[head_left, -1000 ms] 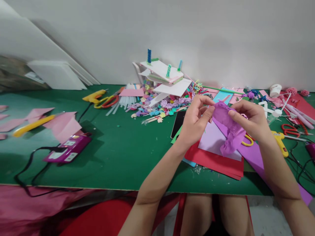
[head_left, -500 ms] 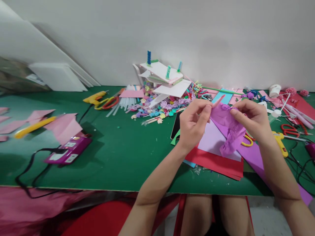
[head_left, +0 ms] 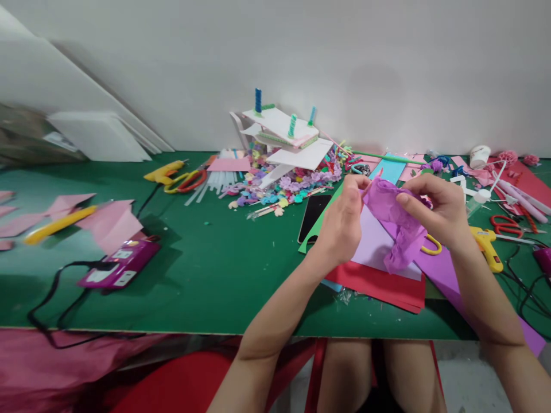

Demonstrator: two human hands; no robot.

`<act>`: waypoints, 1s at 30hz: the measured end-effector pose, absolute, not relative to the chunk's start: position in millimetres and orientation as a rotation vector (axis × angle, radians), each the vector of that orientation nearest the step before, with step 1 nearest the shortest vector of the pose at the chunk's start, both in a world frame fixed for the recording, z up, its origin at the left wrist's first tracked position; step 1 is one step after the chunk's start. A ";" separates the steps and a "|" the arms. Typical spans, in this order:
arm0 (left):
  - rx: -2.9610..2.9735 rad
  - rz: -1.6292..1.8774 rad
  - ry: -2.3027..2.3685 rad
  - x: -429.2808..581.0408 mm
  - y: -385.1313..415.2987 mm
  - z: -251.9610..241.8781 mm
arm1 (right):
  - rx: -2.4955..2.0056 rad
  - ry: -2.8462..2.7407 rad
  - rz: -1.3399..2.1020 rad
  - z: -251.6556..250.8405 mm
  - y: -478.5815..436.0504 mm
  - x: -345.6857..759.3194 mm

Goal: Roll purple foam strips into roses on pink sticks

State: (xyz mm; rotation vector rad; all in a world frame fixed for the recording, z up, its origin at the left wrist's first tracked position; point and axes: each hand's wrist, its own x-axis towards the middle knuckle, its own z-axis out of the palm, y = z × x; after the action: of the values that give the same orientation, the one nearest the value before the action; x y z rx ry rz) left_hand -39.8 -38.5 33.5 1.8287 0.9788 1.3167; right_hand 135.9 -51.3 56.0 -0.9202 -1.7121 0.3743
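Note:
Purple crepe paper [head_left: 402, 229] hangs crumpled between my two hands, above the stacked sheets. My left hand [head_left: 345, 215] is closed, its fingertips pinching a thin pink pointed stick [head_left: 376, 175] at the paper's left edge. My right hand [head_left: 439, 206] is closed in a pinch on the upper right part of the crepe paper. Under the hands lie a lilac sheet [head_left: 372, 244] and red sheets [head_left: 374, 287]. The yellow handle of scissors [head_left: 433, 246] shows beside the paper, the rest hidden. A dark phone [head_left: 314, 215] and green paper [head_left: 318, 228] lie left of my left hand.
On the green table [head_left: 215, 264], a purple power box [head_left: 123, 264] with black cords sits left. A yellow glue gun [head_left: 166, 171] lies farther back; another glue gun [head_left: 488, 246] is right, near red scissors [head_left: 508, 225]. Colourful craft pieces [head_left: 297, 183] are heaped under a white board model [head_left: 284, 126].
My left hand has turned, so its back shows more and its fingers are drawn in. The pink tip has shifted left and lower. The crepe paper's upper part is more spread out.

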 end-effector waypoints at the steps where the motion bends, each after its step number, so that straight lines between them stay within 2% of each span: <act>1: 1.843 1.303 0.996 -39.4 -39.7 35.0 | -0.932 -1.705 0.364 55.5 -50.6 134.9; 20: 1.785 1.238 0.983 -35.0 -38.5 31.2 | -1.015 -1.608 0.350 51.3 -45.1 132.2; 30: 1.858 1.150 1.001 -34.5 -42.1 37.9 | -1.081 -1.787 0.128 44.9 -43.7 132.0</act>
State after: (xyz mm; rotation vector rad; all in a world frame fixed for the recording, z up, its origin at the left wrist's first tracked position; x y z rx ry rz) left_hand -34.5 -42.1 37.9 1.8577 1.0013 1.1504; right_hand 132.0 -43.7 44.9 -1.0813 -1.7868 0.1281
